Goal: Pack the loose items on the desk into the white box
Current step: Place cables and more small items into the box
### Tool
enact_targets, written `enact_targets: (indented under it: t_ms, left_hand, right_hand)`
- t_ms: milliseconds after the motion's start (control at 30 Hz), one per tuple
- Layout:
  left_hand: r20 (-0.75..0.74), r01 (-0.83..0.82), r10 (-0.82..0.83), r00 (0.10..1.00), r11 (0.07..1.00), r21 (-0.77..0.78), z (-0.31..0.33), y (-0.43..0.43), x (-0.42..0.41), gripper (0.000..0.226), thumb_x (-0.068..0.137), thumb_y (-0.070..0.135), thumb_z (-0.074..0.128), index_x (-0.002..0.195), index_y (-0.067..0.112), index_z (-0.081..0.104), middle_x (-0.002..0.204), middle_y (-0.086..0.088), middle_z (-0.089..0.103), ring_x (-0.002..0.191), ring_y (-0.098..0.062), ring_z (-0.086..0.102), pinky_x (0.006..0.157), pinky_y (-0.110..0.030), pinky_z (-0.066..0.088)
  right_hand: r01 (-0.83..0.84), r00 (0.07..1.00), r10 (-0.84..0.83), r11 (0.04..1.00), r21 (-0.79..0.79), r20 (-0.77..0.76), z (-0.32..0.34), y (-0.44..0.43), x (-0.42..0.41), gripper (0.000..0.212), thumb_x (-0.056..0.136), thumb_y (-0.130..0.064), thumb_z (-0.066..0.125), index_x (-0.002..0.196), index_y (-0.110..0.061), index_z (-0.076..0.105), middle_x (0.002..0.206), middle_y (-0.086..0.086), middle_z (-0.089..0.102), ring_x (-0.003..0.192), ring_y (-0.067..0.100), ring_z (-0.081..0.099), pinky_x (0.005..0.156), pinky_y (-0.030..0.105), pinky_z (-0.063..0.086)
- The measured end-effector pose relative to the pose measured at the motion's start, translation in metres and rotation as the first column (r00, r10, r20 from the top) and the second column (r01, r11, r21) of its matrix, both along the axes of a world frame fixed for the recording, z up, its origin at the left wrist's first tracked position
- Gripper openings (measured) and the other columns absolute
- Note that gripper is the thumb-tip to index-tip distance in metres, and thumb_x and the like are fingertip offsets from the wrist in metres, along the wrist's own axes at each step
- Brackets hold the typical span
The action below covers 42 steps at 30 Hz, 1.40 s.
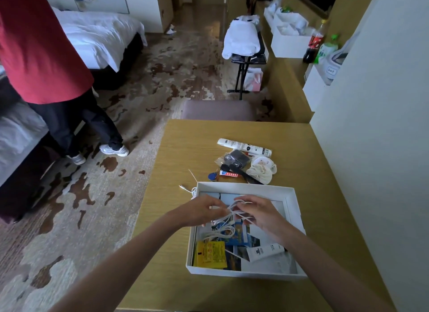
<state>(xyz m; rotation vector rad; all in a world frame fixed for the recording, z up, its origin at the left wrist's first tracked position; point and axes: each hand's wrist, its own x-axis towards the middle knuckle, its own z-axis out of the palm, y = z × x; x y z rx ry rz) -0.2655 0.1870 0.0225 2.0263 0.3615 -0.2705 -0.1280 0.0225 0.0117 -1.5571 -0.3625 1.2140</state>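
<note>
You have one white box [246, 185] on the wooden desk [176, 153], holding one yellow sachet [211, 253] and one white tube [264, 251]. One longer tube [243, 146], one dark pouch [236, 159] and one cloth bundle [261, 172] lie loose just beyond its far rim. Your left hand [202, 210] and right hand [257, 213] are close together above the box, fingers curled, both gripping one tangled white cable [229, 215]; patterned carpet [139, 84] and a white-sheeted bed [97, 32] lie to the left.

Matt wood-grain desk [185, 149], matt white cardboard box [243, 185], glossy yellow sachet [210, 254], smooth white cable [224, 230].
</note>
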Motion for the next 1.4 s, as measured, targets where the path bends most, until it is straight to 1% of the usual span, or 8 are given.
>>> enact_targets:
  t_ms: [133,233,367,533,667,1067,1300,1400]
  left_hand:
    - [-0.009,-0.083,0.083,0.997,0.986,-0.144,0.002,-0.005,0.005,0.05,0.088,0.06,0.042,0.115,0.022,0.059,0.106,-0.007,0.064,0.084,-0.015,0.064,0.057,-0.019,0.05]
    - [-0.059,-0.203,0.197,0.979,0.967,-0.154,-0.003,-0.004,0.009,0.046,0.099,0.043,0.028,0.125,0.014,0.052,0.119,-0.009,0.06,0.098,-0.022,0.059,0.063,-0.026,0.05]
    - [-0.168,-0.054,0.104,0.98,0.959,0.278,-0.019,-0.006,0.012,0.024,0.094,0.018,0.047,0.116,0.017,0.057,0.118,-0.006,0.061,0.097,-0.019,0.057,0.073,-0.026,0.047]
    - [-0.436,0.399,-0.12,0.892,0.663,0.634,-0.038,-0.028,0.018,0.027,0.082,0.028,0.06,0.107,0.017,0.058,0.104,-0.005,0.064,0.088,-0.019,0.058,0.063,-0.028,0.042]
    - [-0.525,0.504,-0.124,0.842,0.526,0.685,-0.053,-0.034,0.019,0.031,0.082,0.032,0.065,0.109,0.016,0.061,0.102,-0.006,0.065,0.091,-0.022,0.061,0.067,-0.03,0.042]
    - [-0.341,0.4,-0.218,0.914,0.359,0.843,-0.046,-0.022,0.027,0.021,0.087,0.022,0.059,0.107,0.016,0.061,0.106,-0.002,0.068,0.093,-0.019,0.064,0.08,-0.034,0.049]
    - [-0.329,0.394,-0.255,0.909,0.275,0.877,-0.044,-0.017,0.019,0.03,0.085,0.02,0.057,0.114,0.015,0.06,0.119,-0.002,0.064,0.112,-0.023,0.056,0.111,-0.044,0.026]
    - [-0.253,0.317,-0.306,0.918,0.183,0.931,-0.029,-0.009,0.009,0.018,0.072,0.03,0.073,0.089,0.024,0.07,0.091,0.007,0.07,0.091,-0.016,0.063,0.102,-0.037,0.043]
  right_hand:
    - [0.171,0.978,-0.157,0.981,0.091,-0.136,0.004,-0.007,0.012,0.018,0.09,-0.004,0.062,0.107,-0.003,0.068,0.095,0.017,0.074,0.078,0.025,0.072,0.058,0.025,0.053]
    - [0.276,0.95,-0.257,0.957,0.092,-0.179,0.003,-0.018,0.024,0.019,0.091,-0.005,0.061,0.109,-0.003,0.067,0.099,0.016,0.073,0.079,0.023,0.071,0.06,0.025,0.053]
    - [0.354,0.918,-0.344,0.935,0.02,-0.197,-0.002,-0.031,0.038,0.016,0.09,-0.005,0.063,0.106,-0.007,0.067,0.094,0.013,0.075,0.073,0.018,0.069,0.057,0.024,0.051]
    - [0.391,0.887,-0.395,0.918,-0.067,-0.239,-0.01,-0.038,0.047,0.014,0.092,0.0,0.059,0.104,-0.005,0.064,0.082,0.01,0.073,0.071,0.018,0.065,0.058,0.026,0.052]
    - [0.267,0.941,-0.296,0.948,-0.174,-0.164,-0.01,-0.039,0.046,0.02,0.095,0.002,0.052,0.106,-0.009,0.064,0.097,0.015,0.067,0.079,0.022,0.061,0.062,0.03,0.05]
    - [-0.13,0.991,0.12,0.94,-0.315,-0.052,-0.014,-0.041,0.031,0.02,0.097,-0.004,0.05,0.105,-0.014,0.066,0.1,0.011,0.069,0.076,0.016,0.062,0.059,0.025,0.049]
    - [-0.199,0.977,0.212,0.905,-0.376,-0.007,-0.024,-0.025,0.006,0.018,0.095,-0.01,0.056,0.1,-0.022,0.068,0.095,0.005,0.071,0.064,0.009,0.065,0.053,0.022,0.047]
    - [-0.186,0.981,0.196,0.909,-0.373,-0.011,-0.03,-0.014,-0.008,0.017,0.094,-0.01,0.058,0.097,-0.023,0.068,0.093,0.006,0.073,0.064,0.009,0.065,0.051,0.02,0.047]
